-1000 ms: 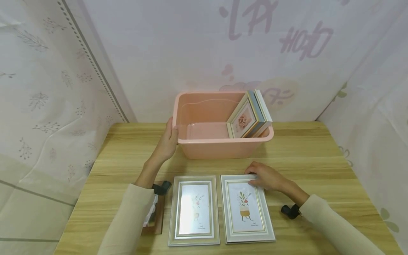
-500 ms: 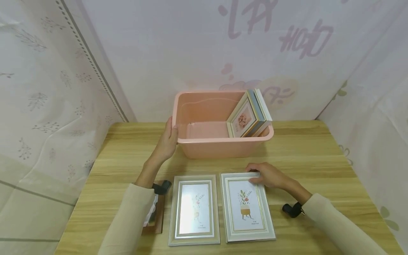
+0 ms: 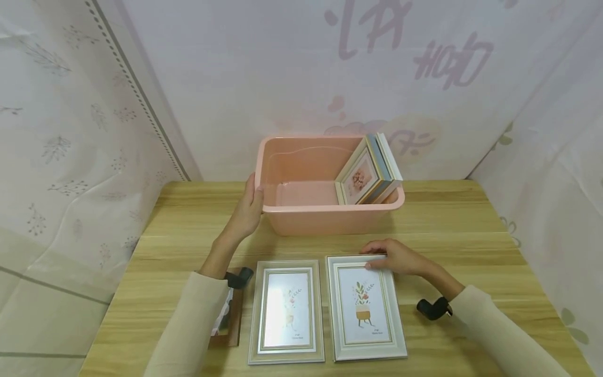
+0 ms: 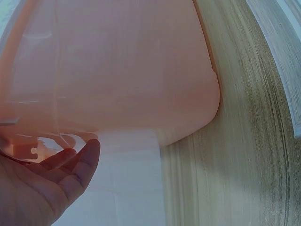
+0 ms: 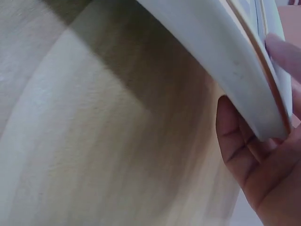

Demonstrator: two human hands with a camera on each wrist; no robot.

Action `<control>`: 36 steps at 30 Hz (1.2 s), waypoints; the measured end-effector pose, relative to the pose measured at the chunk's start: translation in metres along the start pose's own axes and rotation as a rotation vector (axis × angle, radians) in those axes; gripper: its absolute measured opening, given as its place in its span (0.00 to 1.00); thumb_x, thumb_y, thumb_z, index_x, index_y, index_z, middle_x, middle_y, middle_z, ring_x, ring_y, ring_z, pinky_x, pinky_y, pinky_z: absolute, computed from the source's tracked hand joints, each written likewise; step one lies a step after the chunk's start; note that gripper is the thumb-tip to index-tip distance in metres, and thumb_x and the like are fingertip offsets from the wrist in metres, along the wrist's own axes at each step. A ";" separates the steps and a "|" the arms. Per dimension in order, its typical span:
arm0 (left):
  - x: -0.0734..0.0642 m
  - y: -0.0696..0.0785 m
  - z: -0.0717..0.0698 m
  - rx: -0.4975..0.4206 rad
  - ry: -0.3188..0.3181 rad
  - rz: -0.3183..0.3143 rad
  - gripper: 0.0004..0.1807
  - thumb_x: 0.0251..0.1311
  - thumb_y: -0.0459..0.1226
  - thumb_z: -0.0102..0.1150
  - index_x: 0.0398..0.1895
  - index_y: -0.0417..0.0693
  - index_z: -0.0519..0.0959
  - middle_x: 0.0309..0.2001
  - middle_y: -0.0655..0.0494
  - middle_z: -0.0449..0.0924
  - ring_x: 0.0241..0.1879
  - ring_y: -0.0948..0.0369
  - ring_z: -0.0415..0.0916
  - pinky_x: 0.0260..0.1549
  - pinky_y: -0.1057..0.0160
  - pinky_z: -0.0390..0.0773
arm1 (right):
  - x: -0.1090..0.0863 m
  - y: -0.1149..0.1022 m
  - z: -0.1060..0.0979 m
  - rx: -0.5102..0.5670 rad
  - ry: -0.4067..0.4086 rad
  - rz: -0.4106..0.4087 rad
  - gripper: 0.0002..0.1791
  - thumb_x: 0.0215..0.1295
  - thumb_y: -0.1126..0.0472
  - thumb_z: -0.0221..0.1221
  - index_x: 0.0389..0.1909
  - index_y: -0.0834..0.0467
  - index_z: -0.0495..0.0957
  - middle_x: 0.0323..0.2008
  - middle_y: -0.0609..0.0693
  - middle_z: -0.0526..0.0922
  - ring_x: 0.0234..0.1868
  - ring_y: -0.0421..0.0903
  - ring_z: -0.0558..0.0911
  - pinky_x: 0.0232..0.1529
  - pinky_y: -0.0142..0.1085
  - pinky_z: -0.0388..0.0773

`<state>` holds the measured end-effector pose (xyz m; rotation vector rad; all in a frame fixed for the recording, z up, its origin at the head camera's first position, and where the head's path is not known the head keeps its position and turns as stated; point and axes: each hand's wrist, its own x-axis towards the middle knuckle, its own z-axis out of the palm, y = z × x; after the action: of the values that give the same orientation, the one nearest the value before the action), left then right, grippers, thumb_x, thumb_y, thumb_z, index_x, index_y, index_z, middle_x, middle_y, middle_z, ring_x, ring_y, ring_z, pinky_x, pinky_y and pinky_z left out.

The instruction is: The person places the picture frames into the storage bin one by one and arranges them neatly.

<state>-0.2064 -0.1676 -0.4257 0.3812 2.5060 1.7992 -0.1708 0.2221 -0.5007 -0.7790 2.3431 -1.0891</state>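
My left hand (image 3: 246,209) holds the left rim of a pink plastic bin (image 3: 320,222); in the left wrist view its fingers (image 4: 87,162) curl at the bin's edge. With my right hand (image 3: 400,259) I grip the far right corner of a white picture frame (image 3: 398,335) that shows a potted plant print. The thumb lies on the frame's face. In the right wrist view the fingers (image 5: 233,136) reach under the frame, whose edge stands off the table there. A second, champagne-coloured picture frame (image 3: 254,335) lies flat just left of it.
Several picture frames (image 3: 360,178) lean together inside the bin's right end. A brown photo frame (image 3: 234,324) lies partly hidden under my left forearm. The wooden table (image 3: 452,225) runs back to a printed cloth wall (image 3: 226,94) behind the bin.
My right hand has shifted slightly, and the far edge of the white picture frame has risen a little with it. My left hand stays on the bin.
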 end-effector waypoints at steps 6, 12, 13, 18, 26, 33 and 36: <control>0.001 -0.002 0.000 -0.004 0.010 0.008 0.28 0.80 0.40 0.25 0.79 0.49 0.41 0.65 0.37 0.61 0.59 0.44 0.70 0.53 0.42 0.78 | -0.001 -0.008 -0.008 0.089 -0.054 0.021 0.16 0.67 0.58 0.63 0.51 0.62 0.82 0.49 0.57 0.84 0.39 0.37 0.81 0.40 0.30 0.80; 0.002 -0.002 0.001 -0.012 0.015 0.009 0.28 0.80 0.41 0.25 0.79 0.48 0.42 0.64 0.37 0.63 0.58 0.44 0.71 0.52 0.43 0.79 | -0.002 -0.014 -0.010 0.138 -0.104 0.036 0.07 0.67 0.58 0.63 0.41 0.57 0.82 0.36 0.50 0.83 0.32 0.40 0.81 0.34 0.32 0.81; 0.002 -0.002 0.001 -0.011 0.012 0.008 0.28 0.80 0.42 0.24 0.79 0.48 0.41 0.64 0.36 0.63 0.59 0.44 0.71 0.52 0.42 0.79 | -0.002 -0.014 -0.010 0.151 -0.110 0.038 0.07 0.67 0.58 0.63 0.40 0.57 0.82 0.35 0.49 0.83 0.32 0.40 0.82 0.34 0.33 0.81; 0.001 -0.001 0.000 -0.012 0.009 0.001 0.28 0.80 0.41 0.25 0.79 0.50 0.41 0.64 0.35 0.64 0.57 0.43 0.71 0.51 0.42 0.78 | -0.004 -0.015 -0.010 0.219 -0.143 0.043 0.08 0.69 0.58 0.62 0.41 0.58 0.81 0.34 0.50 0.84 0.31 0.43 0.84 0.31 0.36 0.83; 0.002 -0.001 0.000 -0.001 0.022 0.007 0.27 0.79 0.38 0.25 0.79 0.48 0.42 0.62 0.37 0.65 0.55 0.45 0.72 0.48 0.45 0.79 | -0.008 -0.018 -0.018 0.333 -0.253 -0.013 0.08 0.72 0.62 0.57 0.44 0.64 0.77 0.35 0.55 0.85 0.31 0.46 0.87 0.29 0.40 0.85; 0.003 0.000 0.001 -0.006 0.029 0.028 0.28 0.79 0.41 0.25 0.78 0.43 0.43 0.60 0.36 0.66 0.53 0.46 0.73 0.45 0.46 0.81 | -0.013 -0.022 -0.030 0.344 -0.276 -0.068 0.07 0.73 0.66 0.54 0.46 0.66 0.73 0.36 0.58 0.85 0.33 0.50 0.88 0.28 0.46 0.85; 0.000 0.004 0.000 -0.017 0.015 0.007 0.29 0.79 0.42 0.25 0.78 0.45 0.42 0.60 0.35 0.66 0.54 0.45 0.72 0.47 0.46 0.80 | -0.014 -0.027 -0.037 0.338 -0.247 -0.059 0.08 0.72 0.66 0.55 0.47 0.66 0.73 0.36 0.58 0.86 0.33 0.53 0.88 0.28 0.48 0.85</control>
<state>-0.2061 -0.1659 -0.4218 0.3771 2.5007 1.8320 -0.1740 0.2372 -0.4553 -0.8048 1.8791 -1.2901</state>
